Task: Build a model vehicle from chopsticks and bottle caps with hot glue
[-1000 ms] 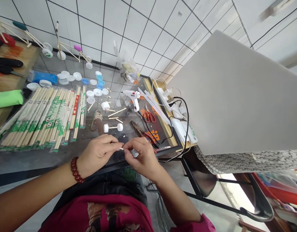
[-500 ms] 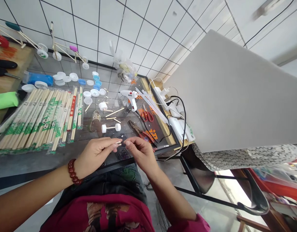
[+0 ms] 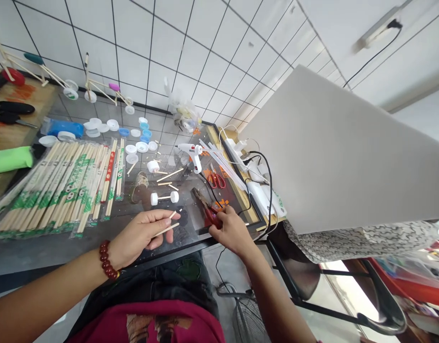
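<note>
Two short pieces of wooden stick (image 3: 168, 229) are pinched in my left hand (image 3: 148, 232), which wears a beaded bracelet. My right hand (image 3: 232, 231) is closed on the red handles of the pliers (image 3: 207, 206), whose jaws lie on the table pointing away from me. Just beyond my left hand sits a stick with a white bottle cap at each end (image 3: 164, 197). Several loose cut sticks (image 3: 171, 175) are scattered farther back, beside another white cap piece (image 3: 153, 166).
Wrapped chopsticks (image 3: 55, 186) fill the left of the table, with loose bottle caps (image 3: 132, 148) behind them. A white glue gun (image 3: 193, 155), red scissors (image 3: 215, 178), glue sticks (image 3: 226, 164) and a power strip (image 3: 237, 152) lie to the right. Assembled stick models (image 3: 98, 88) stand by the wall.
My right hand has left the sticks and moved right onto the pliers' handles. My left hand has opened out somewhat, still holding the sticks. The view has shifted slightly.
</note>
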The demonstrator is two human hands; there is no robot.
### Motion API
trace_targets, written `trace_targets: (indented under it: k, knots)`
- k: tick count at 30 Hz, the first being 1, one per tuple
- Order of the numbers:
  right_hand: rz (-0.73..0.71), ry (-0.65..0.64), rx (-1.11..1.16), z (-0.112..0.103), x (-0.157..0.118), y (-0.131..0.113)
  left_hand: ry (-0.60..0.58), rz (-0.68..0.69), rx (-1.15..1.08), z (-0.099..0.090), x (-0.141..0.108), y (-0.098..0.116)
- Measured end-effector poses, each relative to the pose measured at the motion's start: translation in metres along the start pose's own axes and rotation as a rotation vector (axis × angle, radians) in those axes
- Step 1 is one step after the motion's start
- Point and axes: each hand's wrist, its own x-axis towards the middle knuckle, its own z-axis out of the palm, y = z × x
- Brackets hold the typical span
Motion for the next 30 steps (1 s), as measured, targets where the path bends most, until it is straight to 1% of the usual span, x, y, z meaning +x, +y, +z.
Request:
trace_targets:
  k: [3,6,8,9,10,12,13,16,20,26,28,30]
  knots:
    - [0.013,-0.138,0.395,-0.012,-0.001,0.003,-0.002,-0.041,-0.045,0.002,-0.001,0.004]
    - [0.048,-0.29,0.894,-0.018,-0.014,0.002,-0.003,-0.048,-0.065,0.003,-0.001,0.005]
    - [0.092,-0.406,1.215,-0.021,-0.025,-0.005,0.002,-0.059,-0.074,0.004,-0.001,0.006]
    - [0.113,-0.462,1.344,-0.022,-0.03,-0.01,0.003,-0.069,-0.079,0.004,-0.001,0.006]
    - [0.126,-0.522,1.422,-0.023,-0.034,-0.016,0.001,-0.08,-0.086,0.004,-0.001,0.006]
    - [0.16,-0.614,1.479,-0.024,-0.04,-0.027,-0.018,-0.104,-0.104,0.004,-0.001,0.006]
    - [0.179,-0.638,1.488,-0.023,-0.042,-0.032,-0.031,-0.116,-0.114,0.004,-0.001,0.007]
    - [0.236,-0.642,1.503,-0.018,-0.044,-0.038,-0.07,-0.154,-0.135,0.004,-0.002,0.007]
    - [0.238,-0.667,1.47,-0.013,-0.045,-0.038,-0.088,-0.164,-0.146,0.005,-0.003,0.007]
    - [0.216,-0.63,1.416,-0.012,-0.049,-0.038,-0.103,-0.163,-0.138,0.004,-0.004,0.008]
    - [0.197,-0.613,1.359,-0.012,-0.051,-0.038,-0.104,-0.159,-0.133,0.004,-0.003,0.007]
    - [0.137,-0.575,1.256,-0.014,-0.052,-0.039,-0.111,-0.154,-0.131,0.004,-0.003,0.006]
